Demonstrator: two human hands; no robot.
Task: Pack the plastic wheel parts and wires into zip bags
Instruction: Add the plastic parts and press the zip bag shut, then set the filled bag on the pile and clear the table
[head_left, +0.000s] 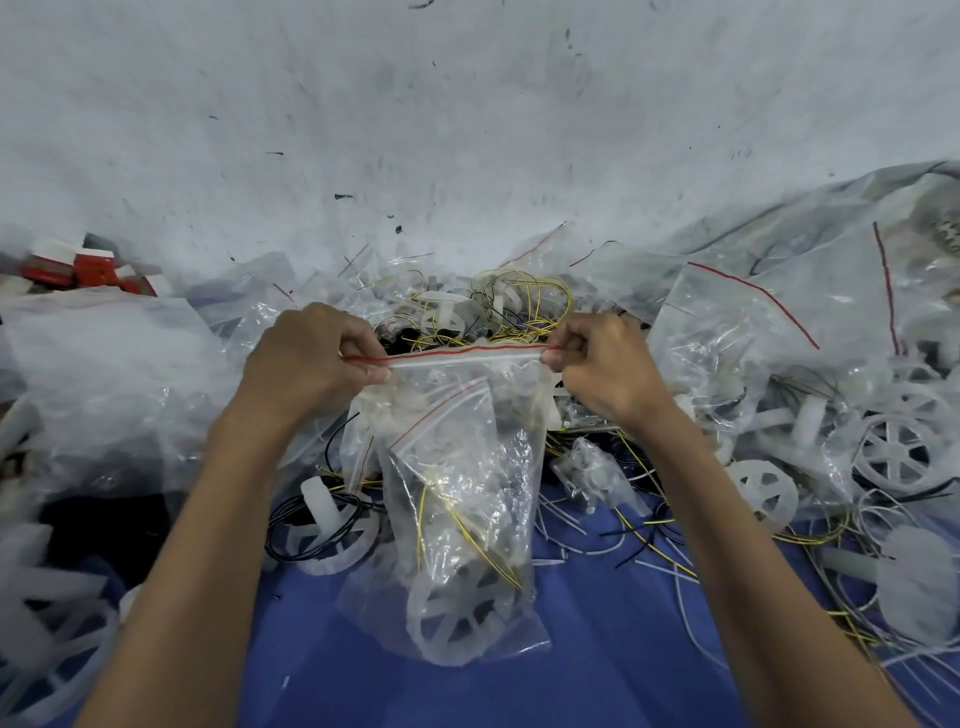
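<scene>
Head view puts me at the sealing step, as I judge it. My left hand pinches the left end of the red-lined zip strip between thumb and curled fingers, and my right hand pinches the right end the same way, so the strip is pulled straight and taut between them. The zip bag hangs below the strip, in front of me and over the blue surface. A white spoked wheel lies at its bottom, a yellow wire sits above that, and what looks like a smaller bag is tucked near the top. I cannot tell whether the strip is already pressed shut along its length. The next move, I think, calls for sliding a pinched thumb and finger along the strip from one end to the other, making sure no wire is caught in the seam. Then the bag can join the filled bags heaped on my right. Just behind the strip, a tangle of loose wires could snag.
</scene>
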